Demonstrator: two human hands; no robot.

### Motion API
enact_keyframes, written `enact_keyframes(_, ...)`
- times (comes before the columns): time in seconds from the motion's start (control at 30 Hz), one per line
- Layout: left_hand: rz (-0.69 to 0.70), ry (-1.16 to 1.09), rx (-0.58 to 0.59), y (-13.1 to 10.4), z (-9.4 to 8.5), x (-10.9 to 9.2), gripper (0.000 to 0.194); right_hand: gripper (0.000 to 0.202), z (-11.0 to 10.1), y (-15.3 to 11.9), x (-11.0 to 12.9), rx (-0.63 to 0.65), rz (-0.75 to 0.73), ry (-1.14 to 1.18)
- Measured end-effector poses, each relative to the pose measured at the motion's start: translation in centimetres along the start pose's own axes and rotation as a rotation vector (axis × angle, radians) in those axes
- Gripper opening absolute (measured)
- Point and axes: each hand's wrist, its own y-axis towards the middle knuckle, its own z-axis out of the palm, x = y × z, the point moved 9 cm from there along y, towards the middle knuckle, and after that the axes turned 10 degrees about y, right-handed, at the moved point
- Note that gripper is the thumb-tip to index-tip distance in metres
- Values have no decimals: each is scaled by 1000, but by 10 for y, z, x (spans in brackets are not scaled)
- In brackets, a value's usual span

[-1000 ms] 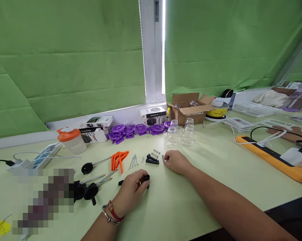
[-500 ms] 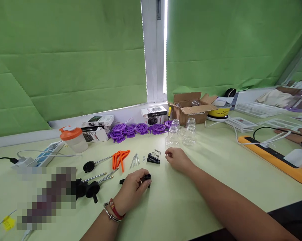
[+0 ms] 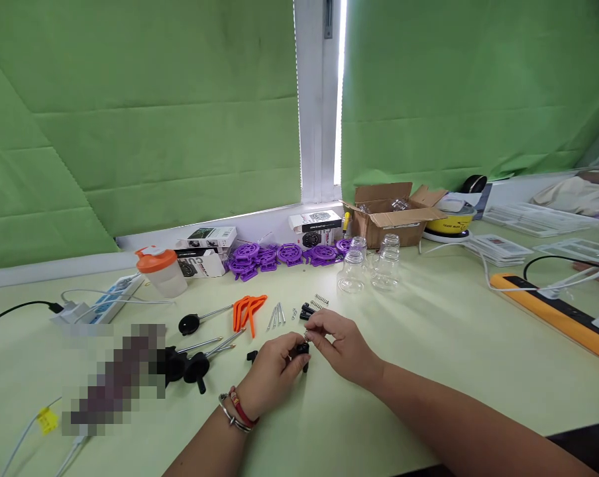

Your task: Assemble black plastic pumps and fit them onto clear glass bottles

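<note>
My left hand [image 3: 274, 363] is closed around a small black plastic part [image 3: 304, 349] with a round opening at its top and a stem pointing down. My right hand [image 3: 343, 341] pinches a small metal spring [image 3: 306, 336] right at that opening; how far the spring sits inside cannot be made out. Just beyond the right fingers lie more black plastic parts [image 3: 306, 310], partly hidden by the hand, and loose springs [image 3: 321, 300]. Left of these are tiny metal pieces [image 3: 294, 313], several long screws [image 3: 276, 317] and orange plastic levers [image 3: 250, 313]. Another black piece [image 3: 252, 356] touches or nearly touches my left hand.
Black knobs with metal rods [image 3: 196, 368] lie at the left, near a power strip [image 3: 115, 298] and an orange-lidded cup [image 3: 161, 271]. Purple plastic parts [image 3: 289, 254], clear glass-like vessels [image 3: 352, 273] and a cardboard box [image 3: 396, 225] line the back. An orange-edged power strip [image 3: 552, 311] is at right.
My right hand has come from beside the springs to the black part in my left hand, bringing a spring. The left hand keeps its hold; the whole view has shifted slightly.
</note>
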Motion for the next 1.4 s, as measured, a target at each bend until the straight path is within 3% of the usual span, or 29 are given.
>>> enact_keyframes(0.23,3,-17,-6,0,0,0,16,14,7,0,17,126,-133,-67)
enact_keyframes(0.53,6,-38,1,0,-1,-1,12,20,18,-6,11,243,-171,-121)
enact_keyframes(0.8,-11,-76,-1,0,2,4,13,21,21,-8,5,266,-165,-92)
enact_keyframes(1.0,-30,-150,-36,-2,-1,8,17,23,25,-10,3,306,-131,-82)
enact_keyframes(1.2,-140,-150,60,-7,-19,32,11,24,17,-6,-12,260,-41,-135)
enact_keyframes(1.4,-167,205,18,-6,-34,46,9,20,10,-5,-38,241,116,-227)
